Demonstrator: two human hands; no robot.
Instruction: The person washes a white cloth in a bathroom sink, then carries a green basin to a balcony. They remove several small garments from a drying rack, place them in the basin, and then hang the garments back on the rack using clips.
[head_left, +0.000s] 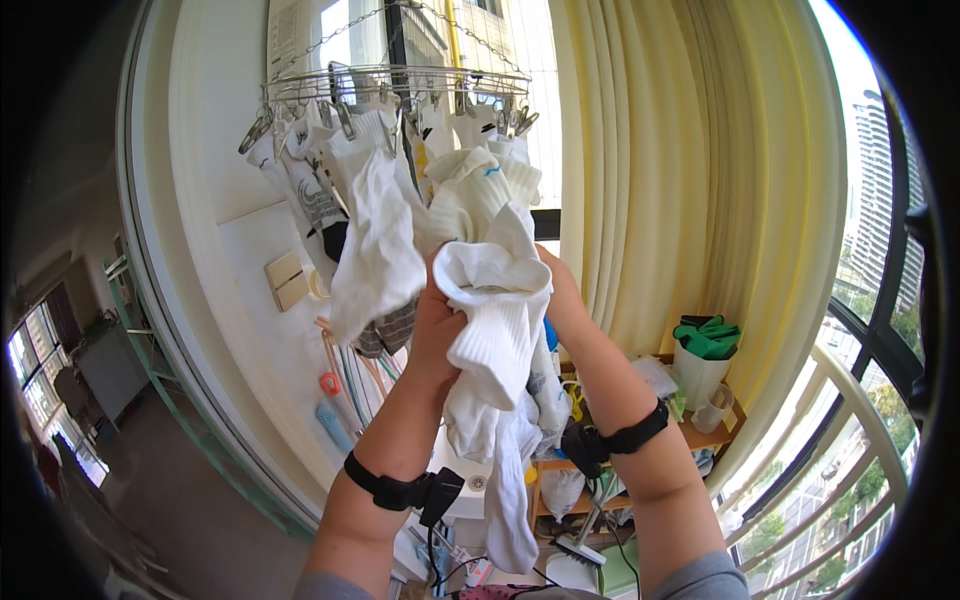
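My left hand (439, 322) and my right hand (559, 289) are raised in front of me, around a bunch of white ribbed socks (495, 337). One folded cuff faces me, and a long sock hangs down below. My left hand's thumb presses on the bunch; most of my right hand's fingers are hidden behind it. Just beyond hangs a round metal clip hanger (397, 79) on chains, with several socks pegged to it. A white sock (379, 232) hangs from it to the left of my hands.
Yellow curtains (652, 172) hang at the right, beside a balcony railing (862, 420). A wooden shelf (694, 435) holds a white bin with green cloth. Below are a white sink (469, 499) and a brush (581, 551). A wall switch (286, 280) is at the left.
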